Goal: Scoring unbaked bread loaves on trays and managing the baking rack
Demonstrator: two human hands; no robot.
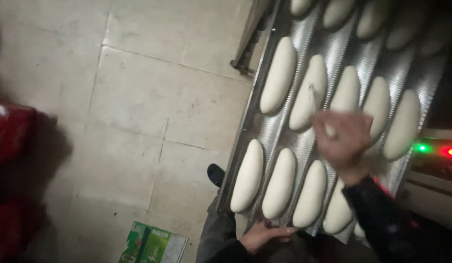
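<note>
The person's left hand (pixel 265 234) grips the near edge of a perforated metal baking tray (pixel 279 141), its fingers (pixel 284 230) curled together over the rim just below the nearest row of dough. The tray is corrugated into long channels, and pale oblong dough loaves (pixel 278 75) lie in them in rows running away from the person, the near ones side by side and not quite touching. The right hand (pixel 343 139), blurred, hovers over the middle of the tray above a dough loaf (pixel 346 90) in the second row, and whether its fingers are apart or together cannot be told. A dark sleeve (pixel 381 209) covers the right forearm. Beneath the tray lies a tiled floor (pixel 138 87), with a black shoe (pixel 216 174) at the tray's near left corner and a green carton (pixel 153 243) on the tiles. Red crates (pixel 12 136) stand at the left edge, and a green and a red indicator lamp (pixel 450 152) glow at the right.
</note>
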